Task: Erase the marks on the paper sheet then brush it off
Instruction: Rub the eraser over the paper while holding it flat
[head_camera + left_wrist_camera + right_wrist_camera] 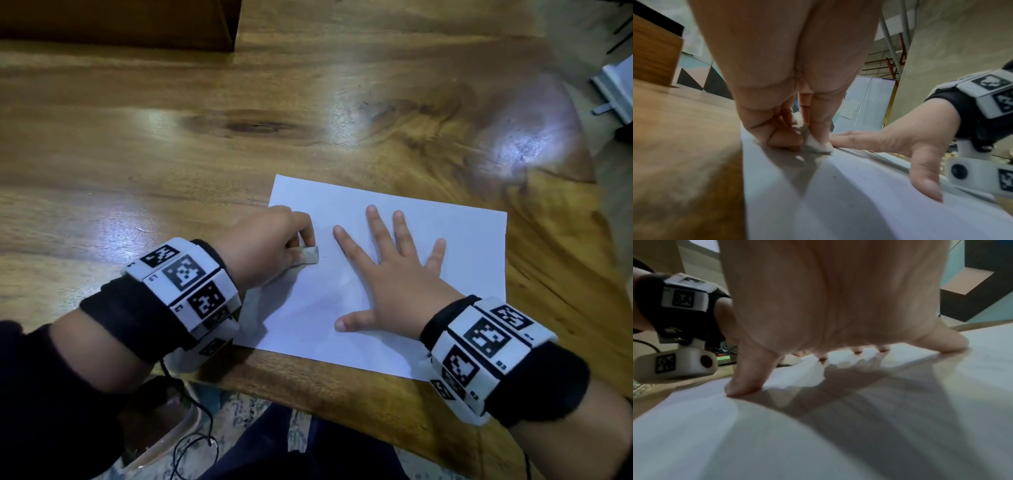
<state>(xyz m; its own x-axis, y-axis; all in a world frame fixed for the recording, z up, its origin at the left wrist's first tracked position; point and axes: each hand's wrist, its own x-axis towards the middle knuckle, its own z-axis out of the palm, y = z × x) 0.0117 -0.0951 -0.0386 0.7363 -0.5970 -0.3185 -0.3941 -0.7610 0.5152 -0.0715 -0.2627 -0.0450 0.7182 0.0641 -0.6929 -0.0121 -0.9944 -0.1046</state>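
Observation:
A white paper sheet [455, 240] lies on the wooden table near its front edge. My left hand [274, 243] pinches a small whitish eraser [310, 256] and holds it against the sheet near the left side. In the left wrist view the eraser [816, 145] touches the paper [838, 203] under my curled fingers. My right hand [390, 274] lies flat on the middle of the sheet with fingers spread, pressing it down. The right wrist view shows the thumb [745, 382] and fingertips on the paper [777, 434]. A faint small mark [325, 256] sits just right of the eraser.
The wooden table [205, 137] stretches far and left of the sheet. A dark wooden box [120, 24] stands at the back left. A white device [616, 92] sits beyond the table's right edge. A cable [191, 442] hangs below the front edge.

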